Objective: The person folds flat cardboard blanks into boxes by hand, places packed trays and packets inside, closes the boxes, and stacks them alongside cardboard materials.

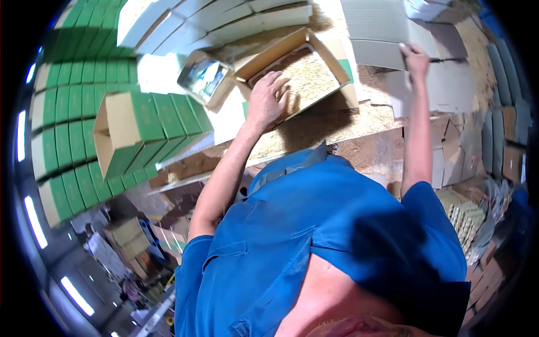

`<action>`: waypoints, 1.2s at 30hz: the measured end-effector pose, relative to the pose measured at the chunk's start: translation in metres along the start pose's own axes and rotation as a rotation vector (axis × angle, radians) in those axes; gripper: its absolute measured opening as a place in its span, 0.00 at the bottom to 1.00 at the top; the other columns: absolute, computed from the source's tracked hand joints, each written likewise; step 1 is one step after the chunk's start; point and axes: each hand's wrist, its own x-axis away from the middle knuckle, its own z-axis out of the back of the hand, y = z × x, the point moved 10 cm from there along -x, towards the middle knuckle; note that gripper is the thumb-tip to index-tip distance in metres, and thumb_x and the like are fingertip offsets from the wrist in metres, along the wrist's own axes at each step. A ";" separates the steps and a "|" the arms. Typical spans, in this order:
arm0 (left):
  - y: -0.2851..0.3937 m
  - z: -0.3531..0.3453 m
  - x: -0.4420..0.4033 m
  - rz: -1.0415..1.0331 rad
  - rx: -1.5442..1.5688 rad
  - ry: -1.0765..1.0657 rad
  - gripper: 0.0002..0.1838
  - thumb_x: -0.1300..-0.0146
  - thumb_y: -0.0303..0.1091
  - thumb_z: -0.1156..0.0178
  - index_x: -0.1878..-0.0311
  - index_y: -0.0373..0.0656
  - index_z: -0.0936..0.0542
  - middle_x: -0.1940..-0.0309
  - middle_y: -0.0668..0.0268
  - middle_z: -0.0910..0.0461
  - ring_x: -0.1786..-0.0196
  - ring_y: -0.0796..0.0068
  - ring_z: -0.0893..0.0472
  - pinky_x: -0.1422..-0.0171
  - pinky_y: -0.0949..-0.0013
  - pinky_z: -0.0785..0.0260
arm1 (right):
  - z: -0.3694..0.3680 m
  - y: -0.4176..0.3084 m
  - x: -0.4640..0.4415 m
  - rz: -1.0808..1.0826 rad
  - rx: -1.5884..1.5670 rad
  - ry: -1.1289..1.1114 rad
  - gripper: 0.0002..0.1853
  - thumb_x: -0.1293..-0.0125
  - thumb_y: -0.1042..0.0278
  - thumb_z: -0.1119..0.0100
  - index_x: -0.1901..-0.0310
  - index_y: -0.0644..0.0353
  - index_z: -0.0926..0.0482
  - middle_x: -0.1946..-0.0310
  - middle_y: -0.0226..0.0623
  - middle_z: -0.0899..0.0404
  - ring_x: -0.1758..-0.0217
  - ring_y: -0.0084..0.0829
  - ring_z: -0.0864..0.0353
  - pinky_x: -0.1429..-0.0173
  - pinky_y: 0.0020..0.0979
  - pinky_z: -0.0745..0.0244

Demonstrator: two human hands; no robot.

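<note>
My left hand (268, 100) rests at the near left edge of an open cardboard box (332, 55), fingers spread over its inside. Loose tan shavings (306, 73) fill the box. Off to the right, my right hand (414, 56) has its fingers closed at the edge of a flat grey cardboard sheet (376, 33). More flat cardboard (449, 84) lies under and beside that hand. A small open box (205, 78) with blue and white packets inside stands just left of the shavings box.
Green boxes (70, 135) are stacked in rows on the left, with an open-ended green box (126, 123) nearer me. White boxes (213, 22) line the back. Shavings cover parts of the table (331, 124). Bundled cardboard stands at the far right.
</note>
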 end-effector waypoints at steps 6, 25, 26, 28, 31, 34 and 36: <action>-0.008 0.060 0.056 0.149 0.241 0.294 0.09 0.41 0.28 0.35 0.57 0.41 0.16 0.50 0.57 0.18 0.40 0.56 0.23 0.33 0.59 0.33 | -0.074 -0.208 0.053 0.394 0.003 -0.741 0.19 0.37 0.65 0.35 0.46 0.66 0.18 0.57 0.35 0.15 0.56 0.23 0.19 0.46 0.25 0.25; -0.057 0.021 0.097 0.490 0.518 0.198 0.41 0.42 0.36 0.34 0.25 0.48 0.40 0.32 0.46 0.36 0.32 0.51 0.30 0.31 0.57 0.34 | -0.275 -0.203 0.239 1.301 0.509 -0.635 0.09 0.48 0.71 0.33 0.63 0.59 0.15 0.48 0.45 0.20 0.42 0.42 0.22 0.37 0.40 0.29; -0.053 0.025 0.095 0.453 0.423 0.185 0.41 0.42 0.37 0.33 0.26 0.48 0.39 0.32 0.44 0.37 0.31 0.49 0.32 0.29 0.56 0.35 | -0.261 -0.207 0.236 1.197 0.489 -0.644 0.11 0.48 0.69 0.31 0.61 0.59 0.15 0.45 0.43 0.21 0.40 0.42 0.23 0.37 0.40 0.28; -0.053 0.023 0.095 0.472 0.402 0.170 0.41 0.43 0.40 0.32 0.27 0.50 0.38 0.31 0.42 0.40 0.31 0.45 0.33 0.29 0.53 0.35 | -0.235 -0.200 0.211 0.807 0.476 -0.728 0.13 0.47 0.66 0.28 0.61 0.59 0.14 0.52 0.40 0.17 0.48 0.37 0.18 0.44 0.35 0.23; -0.047 0.017 0.089 0.506 0.189 0.069 0.42 0.47 0.42 0.28 0.29 0.53 0.37 0.29 0.42 0.46 0.32 0.40 0.33 0.31 0.50 0.33 | -0.219 -0.157 0.207 0.508 0.903 -0.992 0.16 0.54 0.60 0.24 0.65 0.58 0.13 0.65 0.40 0.14 0.58 0.38 0.14 0.49 0.36 0.20; -0.044 0.011 0.085 0.532 0.180 0.047 0.43 0.47 0.40 0.28 0.29 0.53 0.38 0.29 0.41 0.47 0.33 0.38 0.33 0.31 0.50 0.33 | -0.227 -0.124 0.228 0.519 0.966 -1.047 0.17 0.58 0.56 0.21 0.71 0.60 0.13 0.68 0.43 0.14 0.60 0.40 0.14 0.50 0.38 0.20; -0.043 0.009 0.086 0.529 0.171 0.045 0.43 0.46 0.39 0.28 0.28 0.51 0.38 0.29 0.41 0.47 0.34 0.36 0.32 0.31 0.50 0.33 | -0.247 -0.105 0.228 0.520 1.014 -1.085 0.17 0.56 0.56 0.22 0.72 0.61 0.14 0.69 0.45 0.14 0.59 0.40 0.14 0.50 0.38 0.20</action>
